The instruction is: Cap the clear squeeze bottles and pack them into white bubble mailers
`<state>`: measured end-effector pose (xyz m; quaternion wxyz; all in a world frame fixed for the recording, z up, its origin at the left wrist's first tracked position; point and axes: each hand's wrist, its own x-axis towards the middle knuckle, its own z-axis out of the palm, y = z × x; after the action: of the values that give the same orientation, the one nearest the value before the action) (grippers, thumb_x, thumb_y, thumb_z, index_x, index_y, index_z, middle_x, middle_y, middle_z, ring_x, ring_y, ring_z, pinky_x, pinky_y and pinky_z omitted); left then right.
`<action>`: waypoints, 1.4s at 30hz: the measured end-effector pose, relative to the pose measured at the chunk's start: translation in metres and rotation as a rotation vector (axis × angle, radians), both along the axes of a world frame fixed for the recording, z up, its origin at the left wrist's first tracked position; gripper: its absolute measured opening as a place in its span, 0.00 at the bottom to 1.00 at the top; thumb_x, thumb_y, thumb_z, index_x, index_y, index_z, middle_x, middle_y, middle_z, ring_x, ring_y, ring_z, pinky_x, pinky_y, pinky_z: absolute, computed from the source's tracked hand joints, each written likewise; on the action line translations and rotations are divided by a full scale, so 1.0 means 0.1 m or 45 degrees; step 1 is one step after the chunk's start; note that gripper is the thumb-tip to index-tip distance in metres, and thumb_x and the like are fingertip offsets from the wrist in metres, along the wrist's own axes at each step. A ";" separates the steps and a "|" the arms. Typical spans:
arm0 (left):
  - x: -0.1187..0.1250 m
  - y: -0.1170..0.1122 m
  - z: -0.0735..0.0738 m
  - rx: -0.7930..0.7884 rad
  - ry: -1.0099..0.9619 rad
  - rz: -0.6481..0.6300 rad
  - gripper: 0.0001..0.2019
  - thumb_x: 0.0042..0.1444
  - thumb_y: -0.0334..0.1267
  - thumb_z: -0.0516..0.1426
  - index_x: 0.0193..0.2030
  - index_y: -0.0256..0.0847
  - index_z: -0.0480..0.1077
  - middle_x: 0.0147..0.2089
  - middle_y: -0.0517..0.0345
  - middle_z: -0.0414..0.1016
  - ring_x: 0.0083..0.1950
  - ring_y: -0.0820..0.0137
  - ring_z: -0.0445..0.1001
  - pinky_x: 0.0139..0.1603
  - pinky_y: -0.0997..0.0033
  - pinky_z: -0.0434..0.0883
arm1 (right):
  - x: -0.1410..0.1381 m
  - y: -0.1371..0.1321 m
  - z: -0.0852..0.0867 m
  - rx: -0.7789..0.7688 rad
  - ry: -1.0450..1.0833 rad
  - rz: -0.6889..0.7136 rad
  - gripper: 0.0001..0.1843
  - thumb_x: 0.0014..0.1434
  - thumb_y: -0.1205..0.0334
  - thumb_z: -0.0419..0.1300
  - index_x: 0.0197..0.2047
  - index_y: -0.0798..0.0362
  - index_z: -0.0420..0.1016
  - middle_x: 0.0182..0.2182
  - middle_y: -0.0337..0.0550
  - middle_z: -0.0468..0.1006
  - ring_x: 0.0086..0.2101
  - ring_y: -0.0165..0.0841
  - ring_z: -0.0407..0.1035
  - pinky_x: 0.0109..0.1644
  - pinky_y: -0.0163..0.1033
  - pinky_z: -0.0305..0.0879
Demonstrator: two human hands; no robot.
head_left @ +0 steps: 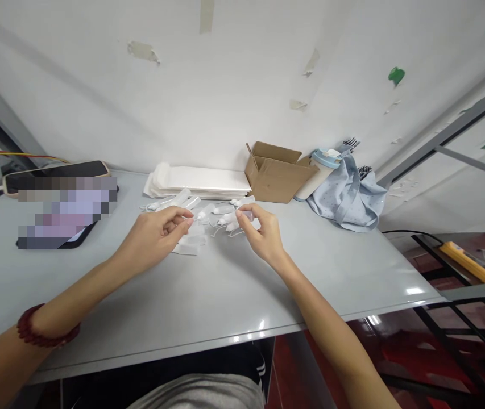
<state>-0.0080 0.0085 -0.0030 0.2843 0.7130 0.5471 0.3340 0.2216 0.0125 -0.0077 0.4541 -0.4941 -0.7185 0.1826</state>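
Note:
Both hands hover over a spread of small translucent white plastic tubes [204, 213] with narrow tips, some trailing thin white loops. My left hand [157, 236] is at the left of the spread, thumb and forefinger brought together in a pinch. What lies between those fingertips, if anything, is too small to tell. On the other side, my right hand [263, 233] is also pinched, its fingertips right by several tubes. I cannot make out what it grips. Flat clear pieces [189, 248] lie just beyond my left fingertips.
Behind the tubes lie a stack of white flat sleeves [208, 177] and an open cardboard box [274, 176]. A tilted white cup with a blue lid [323, 167] and a light-blue cloth bag [348, 196] stand right. Phones [71, 169] lie left on the grey table [208, 307].

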 end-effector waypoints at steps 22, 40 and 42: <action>0.02 -0.01 0.06 -0.354 -0.402 -0.187 0.13 0.54 0.48 0.61 0.30 0.40 0.77 0.19 0.63 0.69 0.23 0.74 0.67 0.25 0.75 0.67 | -0.09 -0.11 0.05 -0.258 0.280 0.229 0.14 0.62 0.50 0.59 0.35 0.52 0.76 0.23 0.38 0.76 0.30 0.31 0.69 0.32 0.34 0.62; 0.04 0.02 0.00 -0.719 -0.927 -0.218 0.11 0.42 0.43 0.71 0.29 0.40 0.81 0.29 0.58 0.76 0.24 0.79 0.66 0.26 0.79 0.69 | -0.08 -0.10 0.01 -0.338 0.435 0.272 0.14 0.61 0.49 0.60 0.37 0.52 0.76 0.24 0.37 0.76 0.29 0.31 0.69 0.34 0.37 0.62; 0.05 0.01 0.00 -0.724 -0.948 -0.213 0.10 0.41 0.42 0.71 0.29 0.39 0.81 0.29 0.58 0.76 0.24 0.79 0.65 0.25 0.79 0.69 | -0.08 -0.10 0.02 -0.336 0.437 0.285 0.14 0.61 0.49 0.60 0.37 0.52 0.76 0.24 0.37 0.76 0.28 0.30 0.69 0.36 0.37 0.62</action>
<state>-0.0033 0.0096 -0.0029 0.6707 0.4804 0.4186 0.3798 0.2133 0.0020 -0.0059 0.4781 -0.4280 -0.6511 0.4054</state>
